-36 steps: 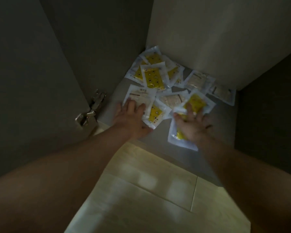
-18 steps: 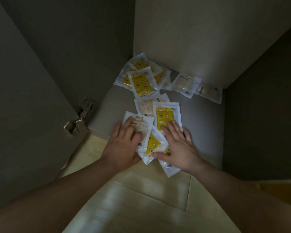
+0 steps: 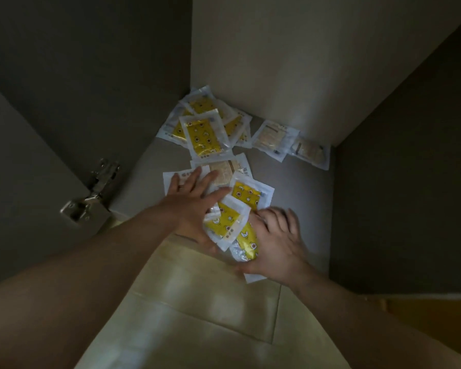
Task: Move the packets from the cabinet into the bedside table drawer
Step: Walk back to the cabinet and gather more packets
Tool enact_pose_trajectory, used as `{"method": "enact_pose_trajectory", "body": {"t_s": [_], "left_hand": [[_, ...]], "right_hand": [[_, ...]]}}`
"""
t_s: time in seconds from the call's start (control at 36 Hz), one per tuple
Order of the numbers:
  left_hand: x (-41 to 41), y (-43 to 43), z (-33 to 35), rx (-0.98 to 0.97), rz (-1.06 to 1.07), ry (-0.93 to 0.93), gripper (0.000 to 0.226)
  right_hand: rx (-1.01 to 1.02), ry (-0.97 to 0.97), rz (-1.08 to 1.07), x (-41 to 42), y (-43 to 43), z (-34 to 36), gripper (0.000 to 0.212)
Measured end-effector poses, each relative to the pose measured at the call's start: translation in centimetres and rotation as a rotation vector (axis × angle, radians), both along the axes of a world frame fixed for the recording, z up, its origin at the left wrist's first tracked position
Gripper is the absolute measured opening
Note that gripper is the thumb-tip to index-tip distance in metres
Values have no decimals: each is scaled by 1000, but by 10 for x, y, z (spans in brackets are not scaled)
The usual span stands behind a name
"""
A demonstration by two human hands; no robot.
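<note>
Left hand [image 3: 189, 206] and right hand [image 3: 274, 241], fingers spread, press a heap of packets [image 3: 225, 225] together at the cabinet floor [image 3: 298, 198] front edge. Other packets [image 3: 202, 137] lie scattered toward the back corner. None is out yet, and the drawer is not in view.

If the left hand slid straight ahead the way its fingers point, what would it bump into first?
Most likely the pale packet just past the fingertips of the left hand, then the yellow packet beyond it, though height is hard to judge.
</note>
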State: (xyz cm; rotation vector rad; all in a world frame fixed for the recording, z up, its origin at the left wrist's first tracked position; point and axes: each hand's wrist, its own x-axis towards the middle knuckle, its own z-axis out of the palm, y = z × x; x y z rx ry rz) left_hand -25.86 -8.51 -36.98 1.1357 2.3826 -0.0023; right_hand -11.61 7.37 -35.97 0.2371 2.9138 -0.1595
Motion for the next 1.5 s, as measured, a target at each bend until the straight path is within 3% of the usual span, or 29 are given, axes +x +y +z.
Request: {"method": "enact_pose_trajectory", "body": {"t_s": [0.14,0.28,0.36,0.47,0.61,0.72,0.92,1.08,1.17,1.28,1.39,1.5], "left_hand": [[-11,12,3,-53,34,15,126],[-5,14,2,-31,89,38,118],[2,10,4,-19,75,71,114],[18,-3,5,-9,50,74,112],[36,-25,0,56,-60,120,128],[43,-42,-17,132,-179,392,111],[47,-42,-18,223,-165,453,93],[47,-41,-21,315,-136,409,111],[48,-41,-18,321,-141,398,112],[50,-43,-16,391,-144,392,94],[45,-53,-11,431,-228,436,38],[35,-63,-9,464,-272,463,42]], "right_hand": [[-81,-52,51,-8,4,-1,115],[-172,-40,-96,-27,6,-3,116],[-70,12,-127,-34,8,-2,118],[-7,15,-121,-30,4,-2,99],[-79,50,-115,-19,-13,-7,74],[-173,-16,-153,-17,-24,-12,86],[-108,56,-240,-32,-13,-1,102],[-73,55,-482,-32,-18,-2,78],[-193,93,-603,-35,-16,5,68],[-402,148,-807,-40,-9,14,58],[-531,242,-1021,-44,-3,15,62],[-587,258,-1054,-41,-2,17,60]]}}
